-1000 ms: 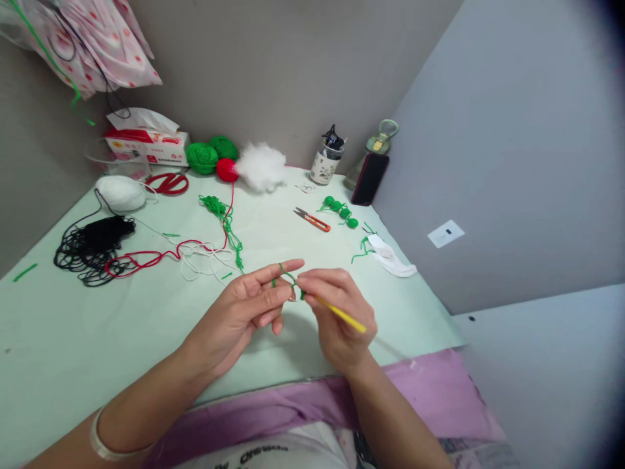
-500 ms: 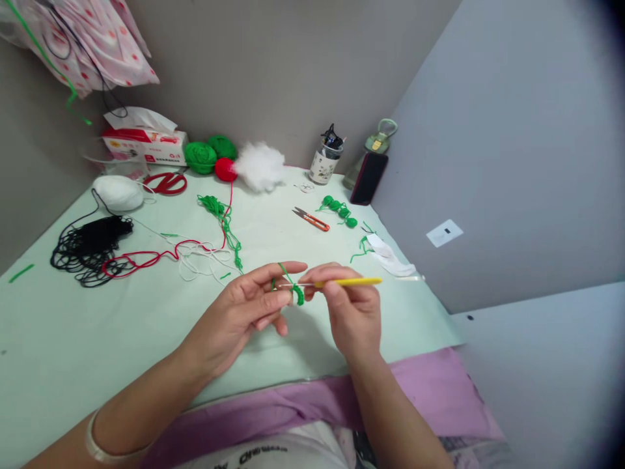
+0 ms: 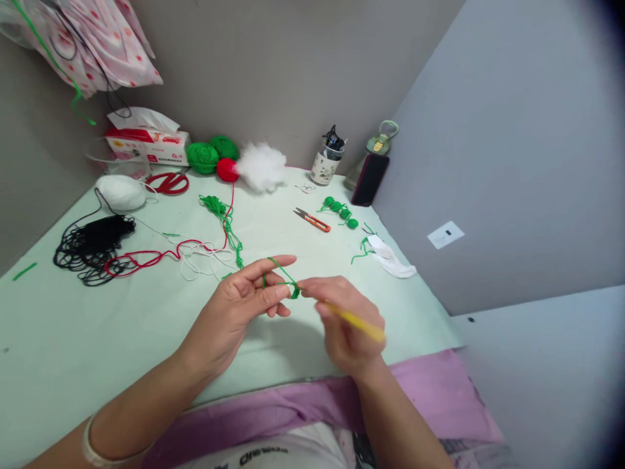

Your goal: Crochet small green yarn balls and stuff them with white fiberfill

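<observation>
Between the thumb and fingers of my left hand (image 3: 239,303) is pinched a small green crochet piece (image 3: 295,292), with some white at its edge. Green yarn (image 3: 282,270) loops over my raised left index finger and runs down to the piece. My right hand (image 3: 349,319) grips a crochet hook (image 3: 356,320) by its yellow handle, which slants down to the right and is slightly blurred. The hook's metal tip is hidden around the right fingertips, close beside the green piece.
Orange thread snips (image 3: 312,220), small green crocheted balls (image 3: 344,212) and a white cloth piece (image 3: 390,255) lie beyond my hands. Leftward are black yarn (image 3: 95,244), red scissors (image 3: 167,183) and a white yarn ball (image 3: 120,193). A phone (image 3: 371,180) leans on a bottle (image 3: 382,140).
The crochet hook swung from slanting to level, then back to slanting downward. My left index finger has shifted slightly left, and the green piece is partly covered again by my fingers.
</observation>
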`<action>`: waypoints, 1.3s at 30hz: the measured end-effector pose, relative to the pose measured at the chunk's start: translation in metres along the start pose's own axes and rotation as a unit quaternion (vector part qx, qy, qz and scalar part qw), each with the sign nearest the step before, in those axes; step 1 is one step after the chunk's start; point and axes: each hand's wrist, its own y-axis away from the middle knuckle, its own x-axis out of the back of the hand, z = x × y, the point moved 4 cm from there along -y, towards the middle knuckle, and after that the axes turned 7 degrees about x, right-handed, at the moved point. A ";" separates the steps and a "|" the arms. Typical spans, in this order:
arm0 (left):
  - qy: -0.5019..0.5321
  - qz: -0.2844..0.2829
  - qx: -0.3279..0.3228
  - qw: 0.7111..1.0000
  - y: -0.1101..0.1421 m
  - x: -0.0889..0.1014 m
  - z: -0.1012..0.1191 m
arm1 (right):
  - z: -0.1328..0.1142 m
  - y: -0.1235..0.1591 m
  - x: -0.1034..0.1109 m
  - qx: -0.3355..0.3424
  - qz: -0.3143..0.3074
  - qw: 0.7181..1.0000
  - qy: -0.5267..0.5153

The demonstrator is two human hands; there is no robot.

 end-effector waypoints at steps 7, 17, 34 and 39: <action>0.077 -0.062 0.082 0.992 -0.004 -0.003 -0.009 | -0.004 0.005 -0.004 0.051 0.003 0.996 0.067; -0.018 -0.002 -0.016 1.000 0.000 -0.004 -0.003 | 0.030 0.001 -0.007 -0.249 0.136 0.920 -0.271; 0.092 -0.040 0.063 0.993 -0.005 0.006 -0.002 | 0.031 0.000 0.000 -0.222 0.172 0.927 -0.248; 0.018 -0.039 0.019 0.999 -0.002 -0.001 -0.003 | 0.028 -0.001 -0.007 -0.233 0.141 0.925 -0.267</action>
